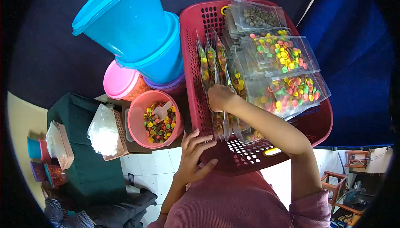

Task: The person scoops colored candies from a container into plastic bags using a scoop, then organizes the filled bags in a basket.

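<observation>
My right hand point(222, 98) reaches into a dark red perforated plastic basket point(192, 67), its fingers curled at the top of upright clear packets. It appears closed on a packet of colourful button-shaped pieces point(219, 122); the fingertips are hidden. More such packets point(203, 65) stand in a row along the basket's left side. On the right lie stacked flat packets point(287, 57) of yellow, red and green pieces, with a packet of dark pieces point(258, 16) at the back. My left hand point(195, 153) is open, fingers spread, at the basket's near left corner.
Left of the basket, a pink tub point(134, 124) holds coloured pieces and a white scoop point(162, 111). Behind it stand stacked blue tubs point(125, 24) and a pink-lidded tub point(121, 80). Clear empty bags point(103, 130) fill a small holder. Someone's dark clothing point(121, 211) shows at lower left.
</observation>
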A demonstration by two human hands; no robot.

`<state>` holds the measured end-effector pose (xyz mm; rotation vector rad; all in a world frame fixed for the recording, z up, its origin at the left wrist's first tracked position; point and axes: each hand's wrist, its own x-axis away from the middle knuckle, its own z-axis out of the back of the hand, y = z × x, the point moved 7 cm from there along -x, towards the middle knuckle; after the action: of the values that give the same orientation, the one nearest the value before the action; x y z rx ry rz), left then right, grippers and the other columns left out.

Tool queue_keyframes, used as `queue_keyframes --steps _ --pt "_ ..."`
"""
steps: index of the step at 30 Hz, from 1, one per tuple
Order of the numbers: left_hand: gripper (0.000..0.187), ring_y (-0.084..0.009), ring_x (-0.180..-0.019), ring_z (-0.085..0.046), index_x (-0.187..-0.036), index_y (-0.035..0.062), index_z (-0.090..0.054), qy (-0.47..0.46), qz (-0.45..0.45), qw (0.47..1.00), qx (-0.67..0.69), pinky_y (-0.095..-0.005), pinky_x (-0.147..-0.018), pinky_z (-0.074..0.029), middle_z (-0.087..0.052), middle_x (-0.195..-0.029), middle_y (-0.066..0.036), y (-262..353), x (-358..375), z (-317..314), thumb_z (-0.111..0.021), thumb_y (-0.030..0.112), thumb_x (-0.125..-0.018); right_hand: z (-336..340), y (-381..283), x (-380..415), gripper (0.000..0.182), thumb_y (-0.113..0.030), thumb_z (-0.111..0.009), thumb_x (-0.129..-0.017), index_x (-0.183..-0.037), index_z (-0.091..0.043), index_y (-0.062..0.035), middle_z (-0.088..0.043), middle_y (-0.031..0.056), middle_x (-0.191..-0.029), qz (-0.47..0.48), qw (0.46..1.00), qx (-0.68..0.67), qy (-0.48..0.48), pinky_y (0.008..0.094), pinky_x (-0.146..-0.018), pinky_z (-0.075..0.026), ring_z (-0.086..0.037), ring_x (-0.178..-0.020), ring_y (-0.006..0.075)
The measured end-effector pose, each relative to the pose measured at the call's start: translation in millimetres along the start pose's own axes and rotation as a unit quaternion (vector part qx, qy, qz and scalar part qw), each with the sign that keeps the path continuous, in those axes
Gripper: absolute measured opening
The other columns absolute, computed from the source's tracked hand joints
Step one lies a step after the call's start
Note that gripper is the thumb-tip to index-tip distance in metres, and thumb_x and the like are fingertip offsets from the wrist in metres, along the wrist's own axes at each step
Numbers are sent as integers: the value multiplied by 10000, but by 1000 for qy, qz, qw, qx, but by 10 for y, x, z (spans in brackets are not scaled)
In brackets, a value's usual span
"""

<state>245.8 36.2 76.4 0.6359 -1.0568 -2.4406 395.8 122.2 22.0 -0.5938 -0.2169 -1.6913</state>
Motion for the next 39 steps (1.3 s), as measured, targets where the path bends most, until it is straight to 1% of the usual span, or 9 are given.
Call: queue_keyframes --steps 6,10,15,18,25,27,33,37,39 --pt "385 -307 -1106 -314 -993 77 -540 9 -13 999 -29 -416 -939 -176 -492 -1075 -93 55 -27 13 -608 242 -652 -146 -106 194 184 -79 -545 -694 -860 -615 -36 -594 117 -890 39 995 81 31 291 -714 -467 -544 -904 263" --pt "390 -282 -1138 -281 -1015 100 -525 2 -6 1000 -27 -441 -954 -146 -470 -1098 -65 67 -21 13 -621 227 -659 -313 -117 221 195 -78 -552 -677 -854 -611 -20 -597 121 -875 26 985 109 128 285 -716 -461 -578 -803 240" --pt "384 -288 -1142 -275 -1015 98 -524 5 0 1000 -15 -458 -962 -127 -467 -1103 -62 34 7 -3 -614 220 -662 -425 -65 232 176 -47 -499 -701 -834 -607 -4 -592 155 -859 42 978 146 142 294 -643 -488 -585 -797 232" --pt "379 -288 -1144 -272 -1012 100 -525 10 0 1000 -1 -472 -969 -106 -464 -1105 -60 24 13 -10 -611 218 -663 -408 38 297 108 -71 -520 -686 -728 -608 -25 -602 152 -730 40 991 41 117 306 -614 -496 -608 -721 231" --pt "350 -282 -1148 -264 -1001 102 -530 20 -16 1000 11 -497 -963 -105 -459 -1102 -59 8 24 -13 -593 227 -680 -184 68 373 125 -74 -552 -643 -737 -596 -5 -594 176 -748 32 983 40 175 326 -620 -498 -602 -714 268" --pt "353 -286 -1147 -267 -1006 101 -525 21 -25 999 13 -499 -962 -105 -456 -1105 -62 -5 27 -16 -593 230 -684 -219 81 412 211 -59 -541 -679 -873 -544 23 -572 155 -887 14 996 63 68 337 -710 -478 -553 -879 236" --pt "429 -303 -1164 -268 -1095 98 -446 10 -55 998 18 -513 -955 -111 -380 -1187 -92 60 111 79 -586 235 -714 -410 21 323 360 -39 -545 -656 -990 -449 60 -554 207 -891 5 995 66 80 392 -737 -458 -582 -800 266" --pt "472 -306 -1161 -271 -1129 56 -407 35 -24 996 74 -480 -952 -160 -300 -1223 -172 -83 456 311 -591 190 -715 -493 38 286 465 -49 -565 -626 -1051 -410 60 -583 182 -756 -6 993 72 93 391 -696 -471 -602 -715 253" --pt "499 -311 -1141 -289 -1135 38 -394 82 22 991 106 -426 -943 -209 -313 -1202 -184 -261 702 486 -607 130 -694 -470 115 263 182 -138 -623 -603 -711 -585 2 -593 155 -690 -35 984 94 145 356 -600 -491 -597 -677 278"
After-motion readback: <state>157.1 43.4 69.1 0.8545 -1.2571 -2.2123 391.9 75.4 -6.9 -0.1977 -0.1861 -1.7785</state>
